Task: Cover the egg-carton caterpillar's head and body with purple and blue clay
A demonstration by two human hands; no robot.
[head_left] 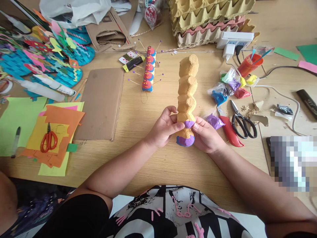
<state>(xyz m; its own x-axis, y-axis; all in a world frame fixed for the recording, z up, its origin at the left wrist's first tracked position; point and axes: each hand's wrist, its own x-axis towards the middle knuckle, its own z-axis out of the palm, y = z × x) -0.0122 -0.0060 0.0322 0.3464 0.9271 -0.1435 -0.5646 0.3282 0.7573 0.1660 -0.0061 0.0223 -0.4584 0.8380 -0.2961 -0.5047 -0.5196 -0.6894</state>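
A long bumpy strip of yellow egg carton (187, 86) stands out over the table between both hands. Its near end bump is covered with purple clay edged in blue, and a smaller purple patch (189, 124) lies on the bump above. My left hand (164, 127) grips the strip from the left, thumb on the purple patch. From the right, my right hand (206, 134) holds it, thumb and fingers at the patch's edge. Just right of that hand lies a bag of purple clay (215, 121). A finished-looking red and blue caterpillar (149, 69) sits behind to the left.
Black-handled scissors (244, 124) and a red cutter (230, 130) lie at right, below clay bags (219, 97) and a red cup (249, 65). Cardboard (100, 102), coloured paper (63, 132) and red scissors (49, 141) are left. Egg trays (210, 19) stand behind.
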